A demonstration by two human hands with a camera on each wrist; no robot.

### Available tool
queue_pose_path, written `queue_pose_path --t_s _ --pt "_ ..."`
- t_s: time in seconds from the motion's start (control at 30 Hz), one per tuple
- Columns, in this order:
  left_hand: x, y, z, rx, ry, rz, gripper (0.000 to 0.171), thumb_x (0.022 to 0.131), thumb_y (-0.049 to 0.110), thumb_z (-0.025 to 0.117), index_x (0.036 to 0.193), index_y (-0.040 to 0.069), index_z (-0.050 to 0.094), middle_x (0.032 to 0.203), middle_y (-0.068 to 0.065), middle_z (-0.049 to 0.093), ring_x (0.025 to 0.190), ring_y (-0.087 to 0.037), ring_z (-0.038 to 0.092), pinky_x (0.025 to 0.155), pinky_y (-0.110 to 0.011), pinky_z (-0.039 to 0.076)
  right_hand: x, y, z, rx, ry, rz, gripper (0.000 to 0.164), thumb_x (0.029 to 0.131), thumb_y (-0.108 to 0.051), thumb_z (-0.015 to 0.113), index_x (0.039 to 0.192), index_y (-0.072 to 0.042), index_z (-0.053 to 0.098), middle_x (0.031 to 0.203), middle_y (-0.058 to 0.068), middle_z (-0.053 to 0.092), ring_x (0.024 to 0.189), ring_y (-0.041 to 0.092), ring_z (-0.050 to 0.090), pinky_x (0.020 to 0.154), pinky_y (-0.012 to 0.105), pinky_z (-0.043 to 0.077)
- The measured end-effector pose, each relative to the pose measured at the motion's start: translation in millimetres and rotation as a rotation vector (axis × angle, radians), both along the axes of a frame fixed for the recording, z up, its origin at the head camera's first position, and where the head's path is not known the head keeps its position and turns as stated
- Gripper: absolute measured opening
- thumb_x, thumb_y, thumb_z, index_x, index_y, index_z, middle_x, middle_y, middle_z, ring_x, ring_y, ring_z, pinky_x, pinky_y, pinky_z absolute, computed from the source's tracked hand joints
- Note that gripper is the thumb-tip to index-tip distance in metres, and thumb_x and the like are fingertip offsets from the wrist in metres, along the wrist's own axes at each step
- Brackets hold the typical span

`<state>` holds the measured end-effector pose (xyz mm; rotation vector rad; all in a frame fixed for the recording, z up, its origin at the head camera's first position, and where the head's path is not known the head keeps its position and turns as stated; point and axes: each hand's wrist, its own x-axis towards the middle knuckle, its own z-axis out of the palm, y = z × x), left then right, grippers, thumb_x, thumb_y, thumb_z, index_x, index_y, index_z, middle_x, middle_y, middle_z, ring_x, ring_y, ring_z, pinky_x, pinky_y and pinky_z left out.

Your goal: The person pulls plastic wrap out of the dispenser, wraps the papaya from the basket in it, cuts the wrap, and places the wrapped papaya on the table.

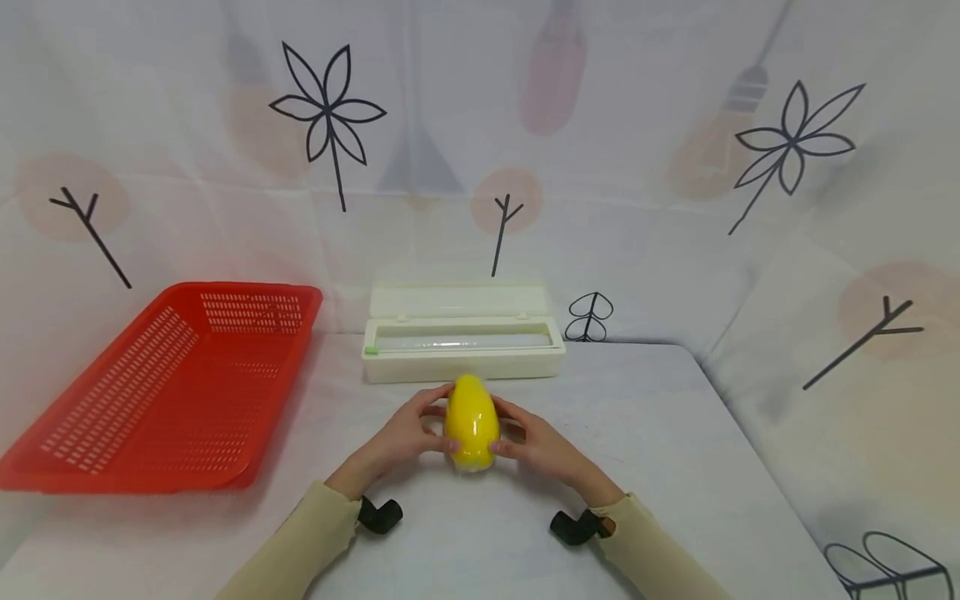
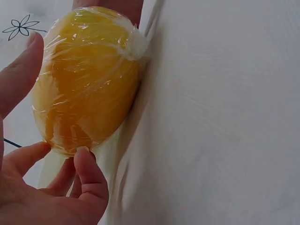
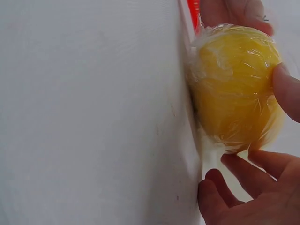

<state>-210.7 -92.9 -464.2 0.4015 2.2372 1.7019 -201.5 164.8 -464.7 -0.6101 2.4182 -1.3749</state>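
Note:
A smooth yellow oval fruit (image 1: 472,423), wrapped in clear cling film, lies near the middle of the table. The film is bunched into a small white tuft at one end, seen in the left wrist view. My left hand (image 1: 405,432) holds the fruit from the left, thumb at the near end and fingers farther along. From the right, my right hand (image 1: 543,443) holds it the same way. Just behind stands a cream cling film dispenser (image 1: 465,365), its lid raised, with a film roll inside and a green slider (image 1: 371,351) at the left.
A red perforated plastic basket (image 1: 172,417) stands on the left of the white-covered table (image 1: 645,433). A printed cloth (image 1: 450,100) hangs behind and along the right side, close to the table edges.

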Motion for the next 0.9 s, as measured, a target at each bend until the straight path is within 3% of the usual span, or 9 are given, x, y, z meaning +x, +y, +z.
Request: queue_pose_path --t_s 0.33,0.9 --pt "-1.3 0.9 -1.6 -0.044 0.078 0.008 0.084 0.077 0.023 0.088 0.149 0.025 0.046 0.148 -0.001 0.042 0.122 -0.025 0.05 0.088 -0.034 0.05 -0.3 3.5 -1.2 0.037 -0.07 0.014 0.077 0.094 -0.035 0.068 0.157 -0.012 0.029 0.159 0.009 0.032 0.144 0.031 0.032 0.116 0.056 0.022" --pt "-3.2 -7.8 -5.4 0.002 0.001 -0.037 0.084 0.08 0.025 0.086 0.152 0.025 0.042 0.151 -0.004 0.043 0.122 -0.028 0.053 0.095 -0.041 0.052 1.9 -0.5 -0.7 0.092 -0.058 0.002 0.079 0.094 -0.045 0.065 0.158 -0.015 0.028 0.161 0.006 0.029 0.146 0.028 0.028 0.116 0.057 0.021"
